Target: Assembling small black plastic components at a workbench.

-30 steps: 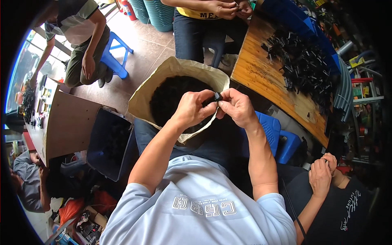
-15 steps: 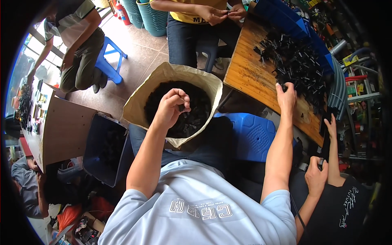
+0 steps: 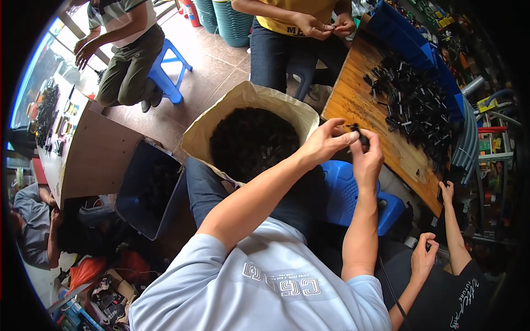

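My two hands meet over the near edge of the wooden table, at a small black plastic part (image 3: 362,138). My right hand (image 3: 368,160) grips it between thumb and fingers. From the left, my left hand (image 3: 326,144) reaches across with its thumb and fingertips at the part's upper end; the fingers partly hide it. A pale woven sack (image 3: 201,132) stands open in front of my lap, with many similar black parts (image 3: 251,138) inside. On the wooden table (image 3: 353,91) lies a heap of loose black parts (image 3: 411,99).
Blue bins (image 3: 397,27) line the table's far side. A blue stool (image 3: 337,187) is under the table's near edge. At left stands a dark bin (image 3: 146,187) beside another table (image 3: 88,160). Co-workers sit ahead, at left and at right; one person's hands (image 3: 320,26) hold something small.
My left hand has moved right, from above the sack to my right hand. My right hand has come back from the heap with a black part. The view has shifted slightly.
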`<state>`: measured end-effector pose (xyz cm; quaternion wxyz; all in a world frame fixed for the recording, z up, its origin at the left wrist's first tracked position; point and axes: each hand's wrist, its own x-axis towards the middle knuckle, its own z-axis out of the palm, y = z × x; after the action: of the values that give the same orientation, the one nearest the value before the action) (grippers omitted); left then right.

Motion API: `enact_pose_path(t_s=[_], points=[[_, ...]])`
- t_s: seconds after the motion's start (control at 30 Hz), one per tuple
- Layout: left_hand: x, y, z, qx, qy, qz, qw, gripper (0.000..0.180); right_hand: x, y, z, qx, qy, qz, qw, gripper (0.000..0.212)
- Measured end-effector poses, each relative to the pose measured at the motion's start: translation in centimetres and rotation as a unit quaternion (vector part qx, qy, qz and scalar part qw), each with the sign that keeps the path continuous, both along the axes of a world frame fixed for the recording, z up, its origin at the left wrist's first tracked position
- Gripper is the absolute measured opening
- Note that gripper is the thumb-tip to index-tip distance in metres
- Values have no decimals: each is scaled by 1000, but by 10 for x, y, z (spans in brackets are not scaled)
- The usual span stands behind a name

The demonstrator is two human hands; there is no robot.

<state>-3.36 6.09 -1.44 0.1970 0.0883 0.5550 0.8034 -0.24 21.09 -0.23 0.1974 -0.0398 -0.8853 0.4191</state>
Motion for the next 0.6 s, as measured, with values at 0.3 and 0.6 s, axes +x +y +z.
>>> enact_pose_path(t_s=[0.3, 0.6], points=[[8, -37, -7, 130, -110, 62, 983, 32, 12, -36, -9, -213, 4, 108, 971, 22], [22, -80, 16, -34, 27, 1, 999, 40, 8, -29, 3, -365, 0, 249, 897, 20]])
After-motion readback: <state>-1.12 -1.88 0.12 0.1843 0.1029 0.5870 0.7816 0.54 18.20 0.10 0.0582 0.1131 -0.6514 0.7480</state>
